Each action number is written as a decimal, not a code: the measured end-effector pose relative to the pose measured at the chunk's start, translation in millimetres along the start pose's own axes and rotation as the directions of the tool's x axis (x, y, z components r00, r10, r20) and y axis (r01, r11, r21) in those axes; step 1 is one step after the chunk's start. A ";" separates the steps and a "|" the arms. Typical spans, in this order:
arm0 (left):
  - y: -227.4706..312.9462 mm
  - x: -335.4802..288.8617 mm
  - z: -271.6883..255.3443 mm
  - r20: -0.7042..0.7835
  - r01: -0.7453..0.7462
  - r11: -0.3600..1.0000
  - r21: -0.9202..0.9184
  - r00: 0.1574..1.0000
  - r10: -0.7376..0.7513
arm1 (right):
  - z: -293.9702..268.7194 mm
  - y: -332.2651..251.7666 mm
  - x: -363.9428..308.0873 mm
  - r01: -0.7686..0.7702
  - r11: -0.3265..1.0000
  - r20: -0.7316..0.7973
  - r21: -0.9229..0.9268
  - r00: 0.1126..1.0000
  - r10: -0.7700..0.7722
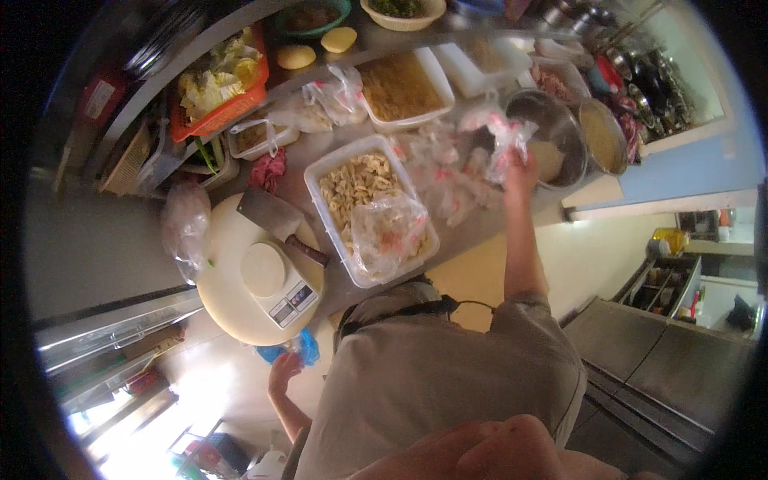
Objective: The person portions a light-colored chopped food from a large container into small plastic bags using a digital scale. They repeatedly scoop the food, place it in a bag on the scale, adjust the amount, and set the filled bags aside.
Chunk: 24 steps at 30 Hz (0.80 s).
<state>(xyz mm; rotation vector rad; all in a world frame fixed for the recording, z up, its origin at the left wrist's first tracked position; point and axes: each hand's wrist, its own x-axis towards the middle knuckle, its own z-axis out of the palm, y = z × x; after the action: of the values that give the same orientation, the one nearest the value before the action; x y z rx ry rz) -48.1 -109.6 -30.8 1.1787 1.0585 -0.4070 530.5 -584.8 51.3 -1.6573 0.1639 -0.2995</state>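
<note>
My right hand (pixel 520 170) reaches to the far right of the counter, its fingers closed on a clear plastic bag (pixel 506 136) with red marks, beside a steel bowl (pixel 570 132). Several similar tied bags (pixel 448 172) lie to its left. By my left side, low near the round board's edge, my left hand (pixel 286 372) hangs with loosely parted fingers, next to a blue plastic bag (pixel 302 348). A white tub (pixel 314 182) in front of me holds pale chopped pieces, with a clear bag (pixel 390 232) of them on top. A kitchen scale (pixel 268 272) and a cleaver (pixel 272 214) rest on the round cutting board (pixel 220 300).
Behind the tub stand a tub of brownish food (pixel 404 84) and a whitish lidded one (pixel 480 66). An orange basket (pixel 192 124) of leafy vegetables sits at the far left. A filled bag (pixel 186 224) leans beside the board. A grain-filled bowl (pixel 604 138) is at right.
</note>
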 end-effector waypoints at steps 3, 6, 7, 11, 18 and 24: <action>43.5 -14.7 13.4 0.216 0.071 0.994 -0.077 0.975 -0.053 | 24.5 -60.1 -11.8 -0.172 0.889 0.174 0.425 0.979 0.106; 106.8 -15.4 43.6 0.321 -0.210 0.965 0.159 0.935 0.151 | 66.4 -115.4 -30.3 -0.337 0.785 0.351 0.520 0.922 0.163; 132.5 -18.0 55.7 0.285 -0.356 0.888 0.291 0.918 0.275 | 81.9 -130.4 -39.3 -0.396 0.742 0.401 0.541 0.897 0.187; 242.3 -32.1 119.7 0.102 -0.673 0.531 0.515 0.663 0.741 | 144.3 -176.6 -82.2 -0.534 0.649 0.669 0.542 0.741 0.051; 346.2 -106.2 175.6 -0.047 -0.879 0.420 -0.225 0.440 0.897 | 207.9 -240.5 -162.6 -0.147 0.925 0.780 0.351 0.593 -0.202; 361.0 -145.8 160.3 -0.223 -0.918 0.210 -0.337 0.294 0.930 | 224.1 -266.5 -204.5 0.237 0.904 0.817 0.357 0.391 -0.425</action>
<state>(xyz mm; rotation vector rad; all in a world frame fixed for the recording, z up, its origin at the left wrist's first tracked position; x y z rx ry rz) 222.5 -151.0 289.1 1.1915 0.1803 0.7739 381.9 -284.0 276.1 -1.4441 -1.0076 0.2953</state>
